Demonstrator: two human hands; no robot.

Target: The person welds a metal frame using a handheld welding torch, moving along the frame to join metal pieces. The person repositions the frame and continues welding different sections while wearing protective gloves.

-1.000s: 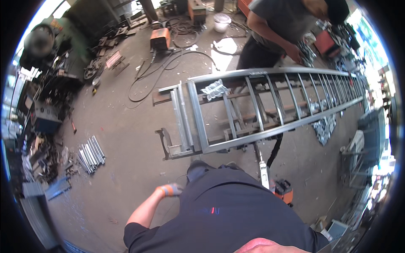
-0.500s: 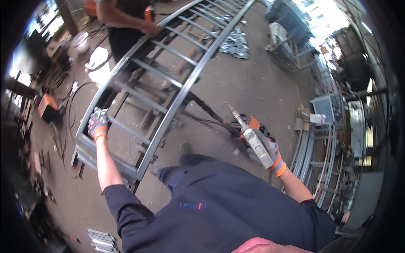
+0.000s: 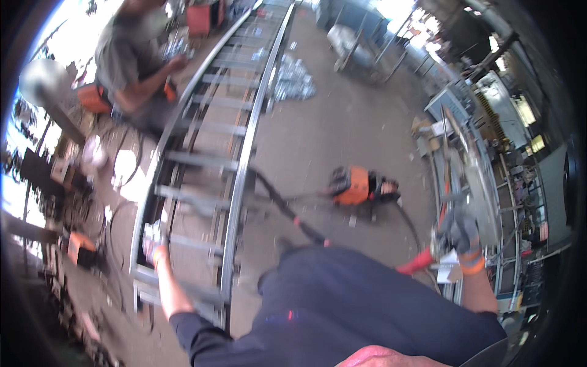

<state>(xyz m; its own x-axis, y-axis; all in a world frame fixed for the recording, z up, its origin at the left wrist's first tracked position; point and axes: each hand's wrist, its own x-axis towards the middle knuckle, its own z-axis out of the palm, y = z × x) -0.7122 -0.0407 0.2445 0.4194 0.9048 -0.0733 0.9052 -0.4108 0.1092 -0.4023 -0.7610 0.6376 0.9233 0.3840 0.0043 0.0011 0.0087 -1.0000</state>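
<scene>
A long ladder-like steel frame with many rungs runs away from me on the left. My left hand, in a grey and orange glove, is closed at the frame's left rail near its close end; blur hides the exact finger grip. Off to the right, my gloved right hand is wrapped round a grey welding gun. The gun points away and up in the view, smeared by motion. A red piece of hose shows beside that hand.
A person is at the frame's far left side. An orange and black machine sits on the floor, with a dark cable near it. Crumpled silvery sheeting lies beyond. Metal lengths and a rack line the right side.
My right hand has swung the welding gun right and outward, away from the frame. My view has turned, and the left hand stays at the frame. The other person's hand has left the rail.
</scene>
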